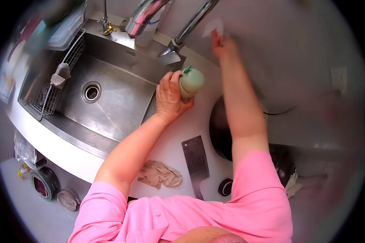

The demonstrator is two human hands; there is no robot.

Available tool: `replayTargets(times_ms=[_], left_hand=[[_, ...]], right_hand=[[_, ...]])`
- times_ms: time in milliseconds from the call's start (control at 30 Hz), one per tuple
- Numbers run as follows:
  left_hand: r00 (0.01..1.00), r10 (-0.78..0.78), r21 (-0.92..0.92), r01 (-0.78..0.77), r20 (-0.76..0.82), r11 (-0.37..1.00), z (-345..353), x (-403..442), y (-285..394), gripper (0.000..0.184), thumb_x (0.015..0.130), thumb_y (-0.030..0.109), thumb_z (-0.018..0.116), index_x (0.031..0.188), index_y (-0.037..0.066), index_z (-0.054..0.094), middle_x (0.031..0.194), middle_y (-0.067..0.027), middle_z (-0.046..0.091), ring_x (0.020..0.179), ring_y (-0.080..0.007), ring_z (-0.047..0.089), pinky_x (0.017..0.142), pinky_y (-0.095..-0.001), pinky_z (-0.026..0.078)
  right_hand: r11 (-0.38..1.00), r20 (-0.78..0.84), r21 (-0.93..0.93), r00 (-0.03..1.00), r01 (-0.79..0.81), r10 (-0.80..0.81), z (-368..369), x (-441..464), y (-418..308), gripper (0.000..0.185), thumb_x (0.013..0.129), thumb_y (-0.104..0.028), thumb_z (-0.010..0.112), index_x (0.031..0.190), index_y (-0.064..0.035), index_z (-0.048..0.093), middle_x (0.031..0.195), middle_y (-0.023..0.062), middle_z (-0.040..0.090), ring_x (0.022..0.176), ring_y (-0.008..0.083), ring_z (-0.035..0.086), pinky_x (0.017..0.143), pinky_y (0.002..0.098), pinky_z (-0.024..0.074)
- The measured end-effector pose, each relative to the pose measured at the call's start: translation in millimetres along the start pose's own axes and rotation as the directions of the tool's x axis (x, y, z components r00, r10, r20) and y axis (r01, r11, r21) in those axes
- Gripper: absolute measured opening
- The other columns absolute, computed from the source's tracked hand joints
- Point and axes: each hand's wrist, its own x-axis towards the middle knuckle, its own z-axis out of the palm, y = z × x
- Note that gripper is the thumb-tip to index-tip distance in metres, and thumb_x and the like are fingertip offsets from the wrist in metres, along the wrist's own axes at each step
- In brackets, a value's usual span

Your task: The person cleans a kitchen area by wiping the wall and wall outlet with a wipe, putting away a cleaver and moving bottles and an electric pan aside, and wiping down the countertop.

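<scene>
My left hand [170,94] is wrapped round a pale green container [192,80] with a green tab on its lid, on the white counter [190,121] just right of the sink. Farther up, at the wall, my right hand [226,46] is stretched out with its fingers round or against a small whitish piece [213,27], seen only blurred. Below my left hand lie a cleaver [195,157] and a crumpled beige cloth [160,174].
The steel sink [109,89] holds a wire rack [52,93] with a grey cloth [60,75] over it. Two metal faucets stand behind. A dark round pan [220,129] sits under my right forearm, with a black lid [225,187] nearer me.
</scene>
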Motion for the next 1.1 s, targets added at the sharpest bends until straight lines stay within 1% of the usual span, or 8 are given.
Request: replayTargets(times_ms=[133,233,400,500,867,967,1033,1100], left_hand=[[0.999,0.008,-0.014,-0.007,0.037,1.000,13,6,-4,0.093,0.055,0.022,0.079,0.133,0.013,0.029,0.121,-0.0153,0.039,0.109,-0.0341,0.045,0.088,-0.0442,0.039],[1.000,0.025,0.025,-0.026,0.014,0.999,21,15,1,0.092,0.055,0.021,0.079,0.132,0.012,0.030,0.121,-0.0159,0.040,0.109,-0.0353,0.045,0.088,-0.0446,0.041],[0.998,0.067,-0.011,-0.067,0.019,0.998,40,37,4,0.089,0.057,0.018,0.080,0.130,0.009,0.031,0.121,-0.0177,0.040,0.106,-0.0374,0.045,0.086,-0.0443,0.044],[0.999,0.037,-0.017,-0.036,0.033,0.999,48,44,1,0.088,0.057,0.018,0.080,0.131,0.009,0.031,0.121,-0.0179,0.040,0.107,-0.0373,0.046,0.088,-0.0440,0.044],[0.993,-0.062,-0.042,0.067,0.098,0.997,52,45,3,0.085,0.065,0.016,0.077,0.134,0.007,0.029,0.127,-0.0194,0.037,0.112,-0.0388,0.044,0.093,-0.0429,0.043],[0.993,-0.026,-0.032,0.030,0.113,0.999,45,44,11,0.086,0.068,0.016,0.077,0.136,0.007,0.026,0.129,-0.0204,0.036,0.116,-0.0397,0.040,0.095,-0.0437,0.041],[0.991,-0.015,0.019,0.013,0.134,1.000,41,41,14,0.088,0.070,0.015,0.076,0.138,0.003,0.021,0.133,-0.0229,0.032,0.121,-0.0407,0.036,0.099,-0.0442,0.036],[0.995,0.052,0.065,-0.057,0.080,0.996,36,35,17,0.087,0.075,0.020,0.073,0.139,-0.001,0.019,0.135,-0.0250,0.030,0.124,-0.0407,0.033,0.103,-0.0440,0.031]], right_hand=[[0.861,0.427,-0.084,0.799,0.502,-0.425,-7,-32,-84,0.043,0.090,-0.028,0.052,0.120,0.0028,0.050,0.114,0.0218,0.055,0.098,0.0292,0.060,0.077,0.0363,0.0544],[0.209,0.464,-0.474,0.445,0.855,-0.766,-11,-72,-151,0.045,0.088,-0.037,0.056,0.112,0.0025,0.056,0.106,0.0186,0.059,0.096,0.0280,0.061,0.082,0.0429,0.0517],[-0.588,0.639,-0.739,0.068,0.327,-0.766,-8,-131,-223,0.036,0.085,-0.039,0.058,0.096,-0.0046,0.064,0.082,0.0104,0.066,0.079,0.0261,0.064,0.071,0.0428,0.0504],[-0.828,0.805,-0.560,0.212,-0.034,-0.554,-16,-91,-204,0.035,0.084,-0.039,0.056,0.092,-0.0067,0.063,0.088,0.0182,0.065,0.081,0.0375,0.063,0.073,0.0470,0.0488],[-0.942,0.669,-0.309,0.734,0.134,-0.115,-129,18,-55,0.025,0.082,-0.027,0.057,0.095,-0.0070,0.063,0.086,0.0199,0.065,0.081,0.0338,0.065,0.071,0.0468,0.0509],[-0.702,0.550,-0.711,0.606,-0.021,-0.575,-135,-63,-132,0.031,0.087,-0.034,0.054,0.094,-0.0060,0.064,0.091,0.0163,0.065,0.085,0.0332,0.064,0.077,0.0442,0.0496],[-0.942,0.782,-0.265,0.526,-0.207,-0.335,-186,-72,-200,0.034,0.089,-0.033,0.050,0.097,-0.0031,0.064,0.093,0.0163,0.066,0.090,0.0323,0.063,0.079,0.0422,0.0485],[-0.551,0.297,-0.776,0.594,-0.306,-0.748,-182,-94,-231,0.029,0.092,-0.028,0.046,0.104,-0.0107,0.066,0.095,0.0103,0.067,0.087,0.0266,0.064,0.078,0.0382,0.0493]])
